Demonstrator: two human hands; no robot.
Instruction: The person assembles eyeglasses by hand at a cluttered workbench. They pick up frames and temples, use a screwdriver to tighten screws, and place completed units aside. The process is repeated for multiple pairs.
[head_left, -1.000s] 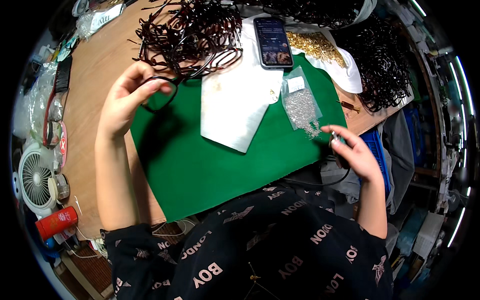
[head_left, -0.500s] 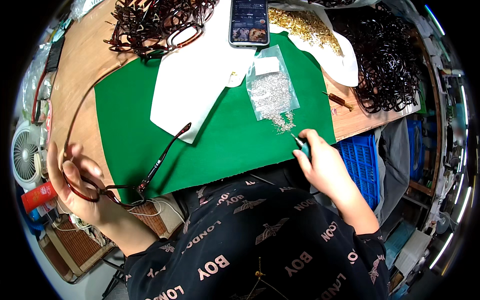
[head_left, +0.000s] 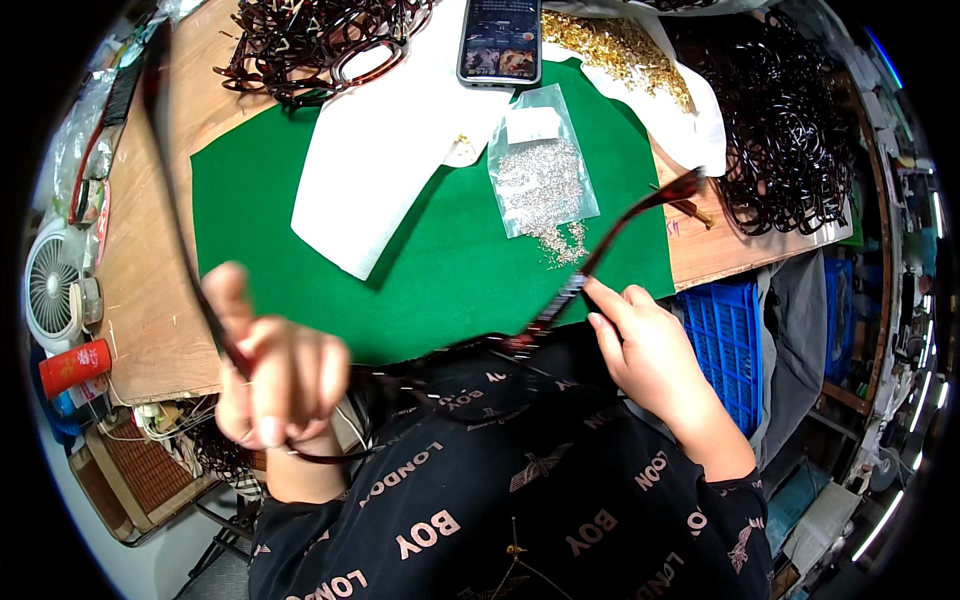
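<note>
My left hand [head_left: 285, 380], blurred by motion, grips a dark tortoiseshell eyeglass frame [head_left: 522, 344] by one rim, left of the mat and in front of my body. Both temples are unfolded; one rises past my left hand, the other slants up toward the right. My right hand [head_left: 645, 345] is closed at the mat's front right, its fingertips beside the right-hand temple. The small teal-handled screwdriver it held half a second ago is hidden now. Tiny silver screws [head_left: 545, 180] lie in and spill from a clear plastic bag on the green mat [head_left: 425, 290].
A white sheet [head_left: 355, 200] and a phone [head_left: 500, 45] lie at the back. Tortoiseshell frames [head_left: 300, 50] are heaped back left, more dark frames [head_left: 780, 120] at right. Gold-coloured small parts [head_left: 620, 55] sit on white material. A fan [head_left: 60, 285] and red can [head_left: 75, 368] stand left.
My left hand has moved right with the eyeglass frame, bringing its right-hand temple in front of my right hand. My right hand has shifted slightly down, and the screwdriver has gone from sight.
</note>
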